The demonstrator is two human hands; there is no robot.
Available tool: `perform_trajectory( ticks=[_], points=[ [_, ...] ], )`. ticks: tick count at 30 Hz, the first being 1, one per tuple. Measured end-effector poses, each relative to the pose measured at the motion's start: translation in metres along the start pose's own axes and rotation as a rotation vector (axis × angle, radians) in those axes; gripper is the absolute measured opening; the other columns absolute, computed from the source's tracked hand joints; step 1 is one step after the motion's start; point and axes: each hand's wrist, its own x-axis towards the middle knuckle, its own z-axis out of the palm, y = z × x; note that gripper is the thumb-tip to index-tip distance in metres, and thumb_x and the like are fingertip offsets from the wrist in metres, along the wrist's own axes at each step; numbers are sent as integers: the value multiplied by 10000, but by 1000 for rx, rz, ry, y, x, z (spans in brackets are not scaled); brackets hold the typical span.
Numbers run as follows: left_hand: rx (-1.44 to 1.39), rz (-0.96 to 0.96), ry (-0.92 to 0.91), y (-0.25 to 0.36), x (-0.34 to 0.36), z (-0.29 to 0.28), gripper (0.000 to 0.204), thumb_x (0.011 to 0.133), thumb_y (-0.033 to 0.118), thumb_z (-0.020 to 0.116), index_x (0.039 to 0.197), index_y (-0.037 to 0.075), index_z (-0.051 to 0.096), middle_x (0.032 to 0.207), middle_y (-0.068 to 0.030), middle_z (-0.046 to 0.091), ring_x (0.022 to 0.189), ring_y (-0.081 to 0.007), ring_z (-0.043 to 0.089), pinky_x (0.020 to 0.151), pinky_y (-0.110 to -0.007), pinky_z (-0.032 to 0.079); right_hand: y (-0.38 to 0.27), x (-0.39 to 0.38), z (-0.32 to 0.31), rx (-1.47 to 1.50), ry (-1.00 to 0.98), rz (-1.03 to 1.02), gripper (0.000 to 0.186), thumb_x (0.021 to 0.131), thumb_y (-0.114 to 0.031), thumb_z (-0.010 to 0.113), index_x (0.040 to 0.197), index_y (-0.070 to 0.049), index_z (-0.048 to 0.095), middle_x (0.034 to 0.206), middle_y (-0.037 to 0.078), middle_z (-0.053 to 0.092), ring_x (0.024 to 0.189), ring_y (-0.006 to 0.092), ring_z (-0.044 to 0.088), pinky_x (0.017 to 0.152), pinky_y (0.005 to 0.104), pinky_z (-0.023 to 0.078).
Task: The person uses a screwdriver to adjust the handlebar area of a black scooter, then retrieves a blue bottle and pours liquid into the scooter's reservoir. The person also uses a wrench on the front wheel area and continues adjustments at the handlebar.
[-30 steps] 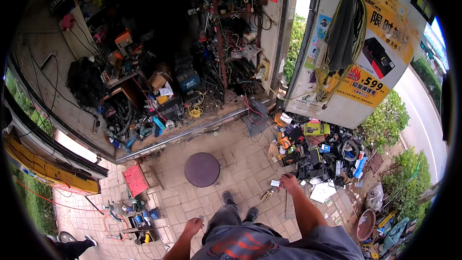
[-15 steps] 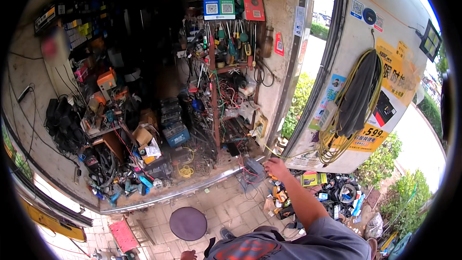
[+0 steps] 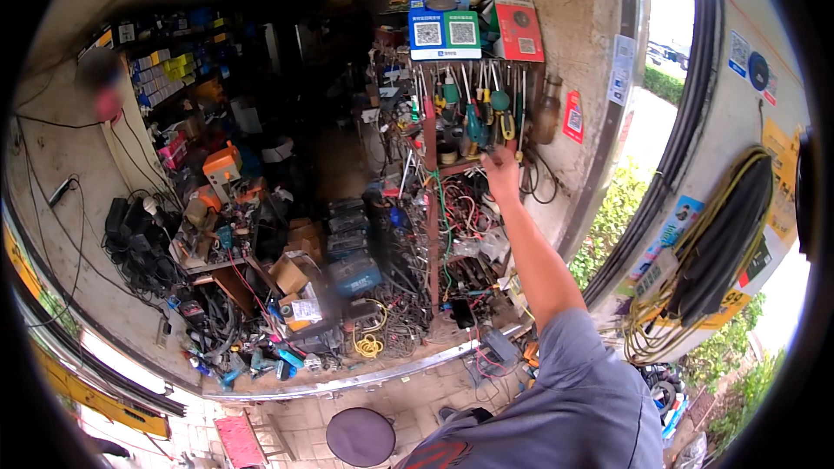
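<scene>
My right hand (image 3: pixel 501 174) reaches up to the front of the tool rack (image 3: pixel 430 208), its fingers curled together just below a yellow-and-black handled tool (image 3: pixel 508 126). Whatever lies between those fingers, if anything, is too small to make out. Beside it in the rack's upper row hang a teal-handled screwdriver (image 3: pixel 474 124) and a tool with a round green handle (image 3: pixel 500 101). Red and dark wires (image 3: pixel 469 208) lie tangled on the shelf below the hand. My left hand is out of the picture.
Blue-green and red code signs (image 3: pixel 445 30) stand atop the rack. A glass bottle (image 3: pixel 546 113) hangs on the wall to the right. Lower down are a metal door sill (image 3: pixel 347 384), a round stool (image 3: pixel 360 436) and a grey box with leads (image 3: pixel 499 346). Cables hang on the open door.
My right hand has risen from low beside the door sill to the rack's tool row. The view has swung rightward in the scene's shift, and my left hand has left the picture.
</scene>
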Motion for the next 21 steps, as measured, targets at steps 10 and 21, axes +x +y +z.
perform_trajectory(
  ticks=[10,21],
  points=[
    [-266,-280,411,-149,-127,77,358,938,385,583,915,51,710,747,-63,700,670,-193,666,600,-333,530,50,68,95,-294,8,-104,597,930,-533,543,1159,19,554,986,276,665,885,440,650,738,512,503],
    [-446,-140,634,-197,-197,194,495,890,480,560,984,16,705,985,-163,716,952,-313,672,842,-416,511,-85,-557,51,281,-1441,725,283,971,-304,565,929,-37,482,620,25,478,481,118,457,413,292,338]
  ],
)
